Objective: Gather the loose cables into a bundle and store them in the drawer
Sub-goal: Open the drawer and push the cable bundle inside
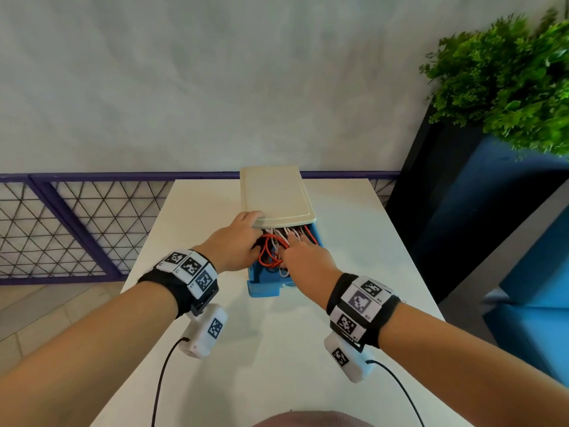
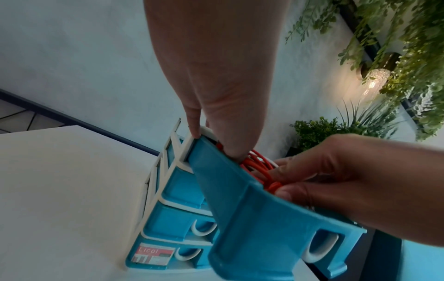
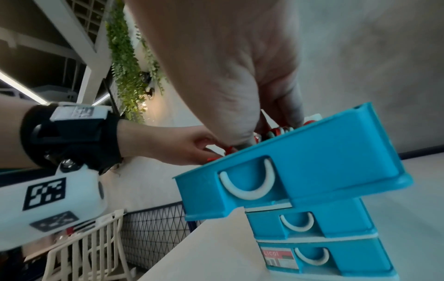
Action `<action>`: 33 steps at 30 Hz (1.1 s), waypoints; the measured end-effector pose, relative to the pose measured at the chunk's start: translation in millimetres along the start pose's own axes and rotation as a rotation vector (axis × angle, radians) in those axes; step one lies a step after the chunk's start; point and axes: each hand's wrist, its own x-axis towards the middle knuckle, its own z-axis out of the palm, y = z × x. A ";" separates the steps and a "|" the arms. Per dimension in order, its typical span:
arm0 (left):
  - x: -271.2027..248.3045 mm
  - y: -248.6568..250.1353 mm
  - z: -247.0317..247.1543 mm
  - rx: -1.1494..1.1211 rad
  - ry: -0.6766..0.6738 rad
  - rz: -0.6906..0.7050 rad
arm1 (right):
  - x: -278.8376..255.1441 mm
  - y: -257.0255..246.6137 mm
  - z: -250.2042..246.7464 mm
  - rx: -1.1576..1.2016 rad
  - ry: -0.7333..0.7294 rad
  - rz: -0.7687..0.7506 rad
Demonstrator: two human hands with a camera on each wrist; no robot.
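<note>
A small drawer unit [image 1: 277, 192] with a cream top stands at the back of the white table [image 1: 277, 365]. Its top blue drawer [image 1: 261, 288] [image 2: 252, 218] [image 3: 312, 161] is pulled out toward me. A tangle of red and white cables [image 1: 269, 251] [image 2: 257, 161] [image 3: 278, 131] lies inside it. My left hand [image 1: 257, 238] has its thumb on the unit's front edge, and its straight fingers [image 2: 230, 150] press down on the cables. From the right, my right hand [image 1: 295, 241] reaches into the drawer and pinches an orange-red cable [image 2: 272, 185] between thumb and fingers.
Two lower blue drawers [image 3: 310, 224] are closed. A purple mesh railing [image 1: 77, 226] runs behind and left of the table. At the right stand a dark planter with a green plant [image 1: 508, 87] and blue seating [image 1: 538, 272]. Below the table's left side is a white chair [image 3: 84, 247].
</note>
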 end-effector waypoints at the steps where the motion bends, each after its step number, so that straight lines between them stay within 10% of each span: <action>1: 0.5 -0.2 -1.8 -0.037 -0.002 0.003 | 1.2 3.4 2.5 -0.003 0.023 -0.022; 11: -6.7 4.0 -10.2 -0.338 -0.020 -0.081 | -8.8 19.2 16.5 -0.019 0.273 -0.442; 33: -9.6 7.1 -20.7 -0.264 -0.056 -0.093 | 19.9 -8.6 1.0 0.009 0.142 -0.285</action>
